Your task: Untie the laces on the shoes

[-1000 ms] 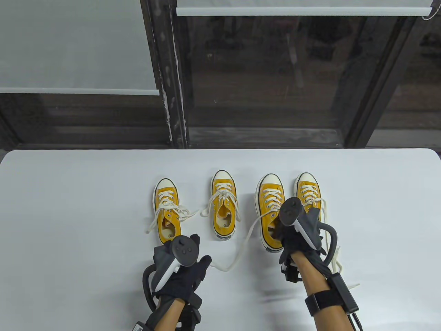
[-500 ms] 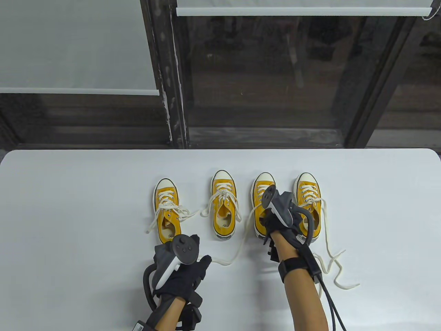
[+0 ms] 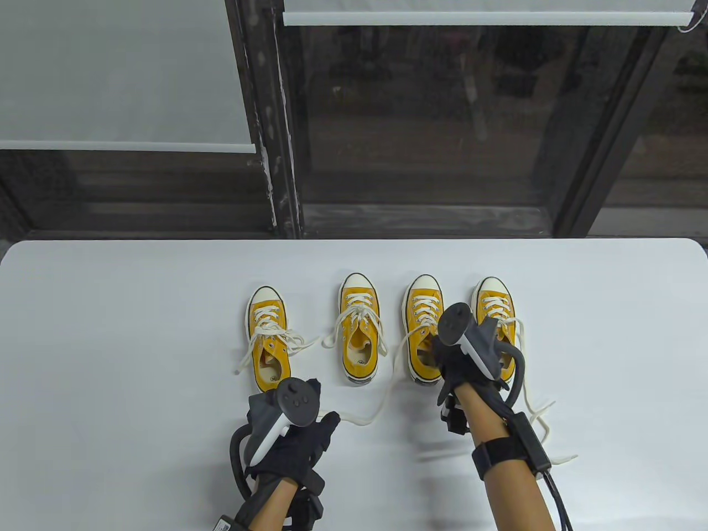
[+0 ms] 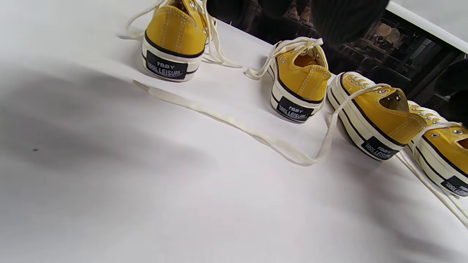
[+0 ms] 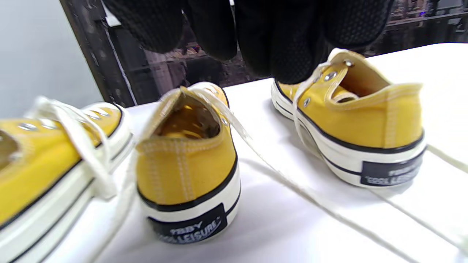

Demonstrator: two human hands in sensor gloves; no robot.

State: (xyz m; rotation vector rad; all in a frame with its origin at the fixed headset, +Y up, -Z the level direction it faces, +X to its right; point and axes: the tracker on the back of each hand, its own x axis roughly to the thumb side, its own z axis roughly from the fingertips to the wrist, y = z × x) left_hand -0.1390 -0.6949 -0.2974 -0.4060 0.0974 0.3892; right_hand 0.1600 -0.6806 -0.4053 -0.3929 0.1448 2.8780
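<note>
Your right hand [image 3: 470, 354] pulls back toward you from the third shoe [image 3: 423, 332], grip hidden; your left hand [image 3: 298, 431], nearer the tied shoes, rests open, lace [image 3: 381, 401] beside it

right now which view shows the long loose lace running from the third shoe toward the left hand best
The table view: the loose lace shows whole, from the third shoe to the left hand. The left wrist view shows its middle stretch close up. The right wrist view shows only a blurred piece near the heel.
</note>
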